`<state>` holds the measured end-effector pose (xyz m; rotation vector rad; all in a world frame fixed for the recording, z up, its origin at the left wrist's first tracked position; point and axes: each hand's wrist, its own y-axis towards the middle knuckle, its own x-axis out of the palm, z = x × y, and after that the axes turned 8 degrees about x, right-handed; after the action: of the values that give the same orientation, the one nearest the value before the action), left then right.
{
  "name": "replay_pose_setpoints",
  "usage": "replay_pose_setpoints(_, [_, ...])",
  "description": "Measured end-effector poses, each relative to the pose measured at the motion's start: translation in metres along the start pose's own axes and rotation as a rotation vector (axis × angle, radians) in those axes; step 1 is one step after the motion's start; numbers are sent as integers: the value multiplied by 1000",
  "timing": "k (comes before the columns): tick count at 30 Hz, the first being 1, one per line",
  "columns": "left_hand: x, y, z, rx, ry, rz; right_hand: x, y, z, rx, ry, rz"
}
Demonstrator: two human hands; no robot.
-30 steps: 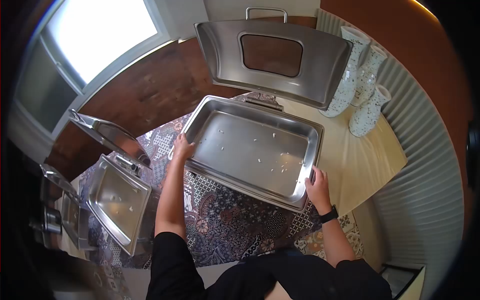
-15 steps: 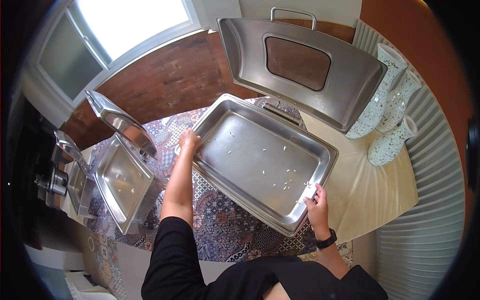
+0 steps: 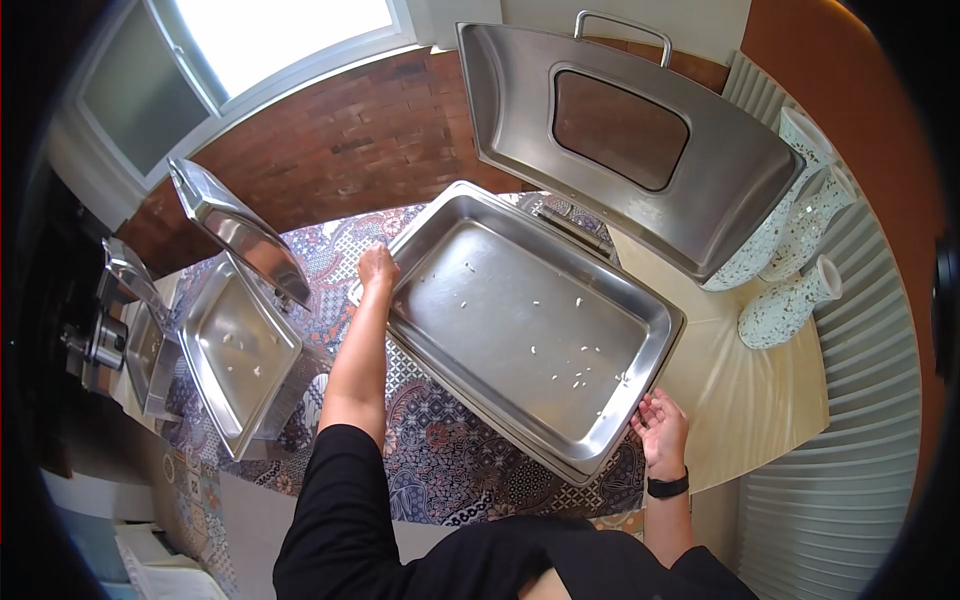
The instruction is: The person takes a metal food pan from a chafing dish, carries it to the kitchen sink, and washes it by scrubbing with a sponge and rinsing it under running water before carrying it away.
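A large rectangular steel food pan (image 3: 520, 320) with a few white grains scattered on its floor sits in a chafing dish in front of me. My left hand (image 3: 377, 268) is closed at the pan's left rim, its fingertips hidden from view. At the near right corner, my right hand (image 3: 662, 432) is turned palm up. Its fingers are apart and slightly curled, with the tips close against the outer rim; whether they touch it I cannot tell. Behind the pan, the chafing dish lid (image 3: 630, 140) stands raised, with a dark window and a metal handle.
To the left stands a second chafing dish (image 3: 240, 350) with its lid (image 3: 240, 235) raised, and another smaller one (image 3: 145, 350) beyond it. Mosaic vases (image 3: 790, 305) stand at the right on a cream cloth (image 3: 740, 400). A patterned cloth (image 3: 450, 450) lies beneath the pan.
My right hand has left its thumb-on-top hold on the pan's rim and rotated palm up just outside the corner. My left hand stays at the left rim.
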<state>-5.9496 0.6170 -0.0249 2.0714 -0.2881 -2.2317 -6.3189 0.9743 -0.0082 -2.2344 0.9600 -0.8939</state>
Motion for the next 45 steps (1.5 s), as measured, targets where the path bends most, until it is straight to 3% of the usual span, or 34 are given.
replay_pose_setpoints(6, [26, -1, -5, 87, 83, 141, -5, 5, -4, 1, -64, -191])
replay_pose_setpoints(17, [14, -7, -5, 78, 63, 64, 25, -4, 12, -388, -387, -248])
replay_pose_setpoints(21, [5, 3, -33, -35, -483, -39, 24, -1, 8, -451, -353, -179])
replay_pose_setpoints(25, [15, -23, -75, -158, -626, 190, 5, 19, 4, -424, -359, -206])
replay_pose_setpoints(29, [-10, -83, -66, -469, -1301, -4, -3, 18, 0, -317, -283, -231])
replay_pose_setpoints(31, [-11, -104, -59, -509, -1631, -36, -10, 15, -4, -323, -307, -282])
replay_pose_setpoints(35, [-41, -139, -46, -448, -1676, 156, -14, 5, -28, -368, -317, -359])
replay_pose_setpoints(39, [-66, -184, -54, -273, -2078, 222, -12, -12, -59, -316, -320, -477])
replay_pose_setpoints(41, [-96, -216, -49, -360, -2046, 283, -9, -30, -71, -237, -431, -458])
replay_pose_setpoints(45, [-140, -294, -58, -259, -1911, 501, -4, -9, -78, -155, -493, -676])
